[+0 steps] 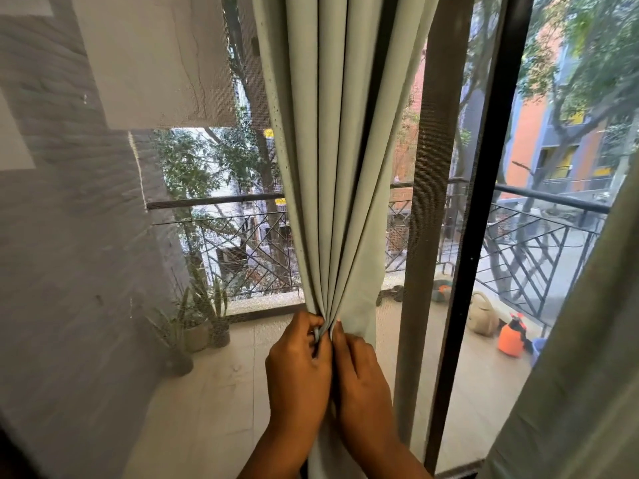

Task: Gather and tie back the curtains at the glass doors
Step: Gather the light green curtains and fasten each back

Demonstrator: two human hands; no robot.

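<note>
The pale green curtain (pixel 332 150) hangs straight down in front of the person, its long folds running top to bottom and narrowing to a tight waist right between the two hands. The left hand (pixel 299 368) pinches the bunched pleats from the left, fingers curled into the cloth; the right hand (pixel 361 375) presses against the bundle from the right, fingers mostly straight along it, so both sit equally close. No tie-back shows, so I judge the gathering is nearly done and the tying is yet to come. Behind is mesh and the dark door frame (pixel 484 188); beyond, a balcony railing (pixel 553 198), potted plants (pixel 204 326) at left, and an orange sprayer (pixel 511 335) at right.
</note>
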